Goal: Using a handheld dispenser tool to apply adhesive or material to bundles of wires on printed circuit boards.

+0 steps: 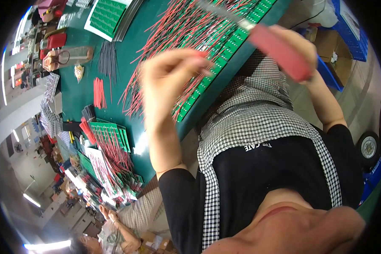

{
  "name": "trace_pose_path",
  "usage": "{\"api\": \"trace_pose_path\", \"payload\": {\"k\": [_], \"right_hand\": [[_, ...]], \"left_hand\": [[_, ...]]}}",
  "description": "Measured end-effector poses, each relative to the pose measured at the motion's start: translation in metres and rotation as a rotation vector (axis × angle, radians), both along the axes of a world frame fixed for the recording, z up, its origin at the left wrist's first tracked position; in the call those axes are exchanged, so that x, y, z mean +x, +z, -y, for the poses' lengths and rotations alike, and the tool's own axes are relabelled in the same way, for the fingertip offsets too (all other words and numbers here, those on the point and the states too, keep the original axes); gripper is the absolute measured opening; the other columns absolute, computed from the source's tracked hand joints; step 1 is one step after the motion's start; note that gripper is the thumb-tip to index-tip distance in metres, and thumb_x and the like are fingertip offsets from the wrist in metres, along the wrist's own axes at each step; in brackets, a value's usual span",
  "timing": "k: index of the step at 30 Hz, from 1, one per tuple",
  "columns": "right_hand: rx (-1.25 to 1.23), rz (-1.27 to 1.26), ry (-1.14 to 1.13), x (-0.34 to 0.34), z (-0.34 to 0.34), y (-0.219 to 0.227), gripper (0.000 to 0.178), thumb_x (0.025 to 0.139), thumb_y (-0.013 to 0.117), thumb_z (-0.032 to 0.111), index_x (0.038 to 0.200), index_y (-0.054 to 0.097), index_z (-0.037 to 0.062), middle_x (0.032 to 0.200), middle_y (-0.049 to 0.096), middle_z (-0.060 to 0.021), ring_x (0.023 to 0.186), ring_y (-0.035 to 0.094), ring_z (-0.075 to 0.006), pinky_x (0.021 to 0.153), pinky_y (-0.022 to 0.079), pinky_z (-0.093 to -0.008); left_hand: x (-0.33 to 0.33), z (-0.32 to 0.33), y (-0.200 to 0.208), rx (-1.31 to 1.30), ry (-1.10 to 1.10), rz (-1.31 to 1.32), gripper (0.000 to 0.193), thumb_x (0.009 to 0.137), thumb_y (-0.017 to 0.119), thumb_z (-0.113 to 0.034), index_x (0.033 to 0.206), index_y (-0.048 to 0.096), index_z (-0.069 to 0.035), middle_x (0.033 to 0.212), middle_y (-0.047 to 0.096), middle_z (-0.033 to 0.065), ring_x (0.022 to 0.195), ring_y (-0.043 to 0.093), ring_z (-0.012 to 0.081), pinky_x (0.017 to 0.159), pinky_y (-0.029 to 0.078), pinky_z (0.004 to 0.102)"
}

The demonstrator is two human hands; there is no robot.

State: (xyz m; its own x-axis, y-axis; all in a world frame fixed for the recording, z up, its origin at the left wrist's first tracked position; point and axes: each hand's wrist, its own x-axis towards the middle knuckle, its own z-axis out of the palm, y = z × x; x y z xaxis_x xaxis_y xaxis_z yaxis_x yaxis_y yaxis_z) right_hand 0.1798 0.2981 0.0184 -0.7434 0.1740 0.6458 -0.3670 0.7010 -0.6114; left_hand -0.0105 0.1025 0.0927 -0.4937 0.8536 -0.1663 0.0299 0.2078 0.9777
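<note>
My right hand (298, 44) is wrapped round the thick red handle of a red-handled tool (279, 53). A silver collar and a long, narrow grey end reach from it over the circuit boards; motion blurs that end. Closed in a pinch, my left hand (167, 78) hovers over the near edge of the wires. A small red bit shows at its fingertips, too blurred to name. Beneath both hands lies a row of small green circuit boards (218, 67) along the table's near edge. Many red and black wires (178, 36) fan out from the boards toward the far left.
The green table (78, 99) also bears black tubes (109, 63), red tubes (99, 92), a clear bottle (78, 55) and stacked wired boards (110, 135). A cardboard box (332, 53) in a blue bin is at right. Another person (118, 226) sits at lower left.
</note>
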Motion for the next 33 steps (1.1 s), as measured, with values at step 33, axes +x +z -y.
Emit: {"api": "trace_pose_path", "payload": {"k": [33], "right_hand": [[-1.230, 0.543, -0.087, 0.077, 0.060, -0.022, 0.067, 0.070, 0.066, 0.015, 0.124, 0.031, -0.0048, 0.098, 0.055, -0.0091, 0.076, 0.054, -0.0090, 0.066, 0.044, -0.0195]], "left_hand": [[0.025, -0.010, -0.092, 0.015, -0.234, -1.441, 0.015, 0.070, 0.060, -0.010, 0.082, 0.057, -0.002, 0.069, 0.049, 0.0025, 0.062, 0.051, 0.0133, 0.045, 0.040, 0.0214]]}}
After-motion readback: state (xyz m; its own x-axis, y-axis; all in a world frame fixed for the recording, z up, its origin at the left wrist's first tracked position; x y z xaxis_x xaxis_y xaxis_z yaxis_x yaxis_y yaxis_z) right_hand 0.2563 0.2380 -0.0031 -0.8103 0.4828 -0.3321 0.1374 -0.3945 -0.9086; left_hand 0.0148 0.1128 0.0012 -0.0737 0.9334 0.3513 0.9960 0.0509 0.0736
